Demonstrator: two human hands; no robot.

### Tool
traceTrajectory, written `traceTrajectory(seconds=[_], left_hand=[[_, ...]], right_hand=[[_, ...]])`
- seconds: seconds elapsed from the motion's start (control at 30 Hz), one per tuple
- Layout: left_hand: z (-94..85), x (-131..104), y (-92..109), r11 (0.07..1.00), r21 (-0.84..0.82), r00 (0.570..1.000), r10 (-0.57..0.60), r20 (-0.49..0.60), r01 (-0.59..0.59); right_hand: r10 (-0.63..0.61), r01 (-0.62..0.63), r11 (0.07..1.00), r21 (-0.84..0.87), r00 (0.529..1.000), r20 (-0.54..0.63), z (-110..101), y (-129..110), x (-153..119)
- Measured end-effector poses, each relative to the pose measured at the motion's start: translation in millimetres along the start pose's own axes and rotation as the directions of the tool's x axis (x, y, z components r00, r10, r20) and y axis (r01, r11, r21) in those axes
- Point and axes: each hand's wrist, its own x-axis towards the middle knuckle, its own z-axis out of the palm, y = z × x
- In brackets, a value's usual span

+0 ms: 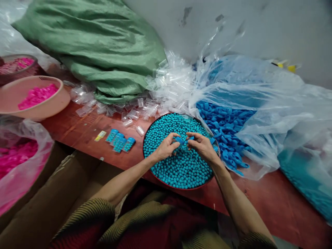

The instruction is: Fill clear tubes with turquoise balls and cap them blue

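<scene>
Above a round basin (pixel 178 185) of small teal-blue balls (pixel 181 169), my two hands are close together, fingers bent. My left hand (pixel 168 147) pinches a blue plastic piece (pixel 179 140) between thumb and fingers. My right hand (pixel 202 145) grips a smaller blue plastic piece (pixel 191 138) with its fingertips; its exact shape is too small to make out. More blue pieces (pixel 214 145) rest at the basin's right side, by my right wrist. Left of the basin, several clear containers filled with the balls and topped in blue (pixel 119 142) lie on the red table (pixel 233 193).
Clear empty containers (pixel 171 86) are heaped behind the basin, beside a large green sack (pixel 103 45). At right, a clear plastic bag (pixel 261 93) spills blue plastic pieces (pixel 228 131). A pink bowl (pixel 57 100) and a bag of pink pieces (pixel 18 157) stand at left.
</scene>
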Motion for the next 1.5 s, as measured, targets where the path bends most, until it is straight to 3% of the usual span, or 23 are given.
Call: traceTrajectory(seconds=[0.07,0.17,0.27,0.37,0.5,0.63,0.8,0.97,1.07,1.17,1.3,1.4,1.5], left_hand=[[1.0,-0.2,3.6,1.0,0.021,1.0,0.0,-0.008,0.0],[7.3,-2.3,7.1,0.999,0.026,0.998,0.047,-0.033,-0.046],[12.6,-5.6,6.9,0.991,0.042,0.988,0.127,-0.084,-0.124],[13.0,-9.1,5.2,0.988,-0.002,0.981,0.153,-0.123,-0.154],[12.4,-13.9,7.7,0.988,-0.069,0.984,0.13,-0.125,-0.14],[17.2,-16.6,13.9,0.985,-0.105,0.984,0.12,-0.132,-0.134],[25.8,-14.3,9.5,0.991,-0.111,0.972,0.043,-0.231,-0.071],[28.8,-17.3,-3.0,0.979,0.185,0.957,0.127,-0.26,-0.08],[24.8,-23.0,-4.0,0.954,0.286,0.956,0.161,-0.245,-0.087],[11.9,-31.7,1.6,0.97,0.223,0.966,0.148,-0.212,-0.1],[-28.2,-57.1,8.1,0.961,0.269,0.958,0.135,-0.253,-0.064],[-71.1,-86.9,2.2,0.915,0.402,0.907,0.135,-0.4,0.042],[-109.8,-113.3,-9.6,0.774,0.559,0.818,0.095,-0.567,0.298]], right_hand=[[-0.01,0.009,1.0,-0.018,0.997,-0.072,4.8,0.7,1.1],[-0.136,0.109,0.966,-0.236,0.986,-0.1,14.6,-1.9,-2.4],[-0.26,0.239,0.829,-0.505,0.965,0.029,24.8,-5.0,-11.9],[-0.323,0.344,0.663,-0.665,0.933,0.16,33.5,-3.2,-21.6],[-0.374,0.363,0.534,-0.764,0.912,0.172,42.5,1.9,-29.2],[-0.463,0.345,0.519,-0.782,0.882,0.081,49.5,3.4,-31.2],[-0.508,0.378,0.502,-0.778,0.857,0.089,51.7,13.3,-29.3],[-0.485,0.357,0.537,-0.765,0.872,0.067,53.2,29.0,-35.5],[-0.409,0.375,0.537,-0.755,0.899,0.156,54.5,24.5,-41.4],[-0.369,0.419,0.543,-0.728,0.898,0.242,51.4,12.4,-44.8],[-0.356,0.375,0.595,-0.711,0.916,0.185,37.4,6.0,-43.4],[-0.335,0.368,0.618,-0.694,0.923,0.191,23.7,11.3,-39.1],[-0.308,0.356,0.627,-0.693,0.93,0.2,12.7,17.5,-30.9]])
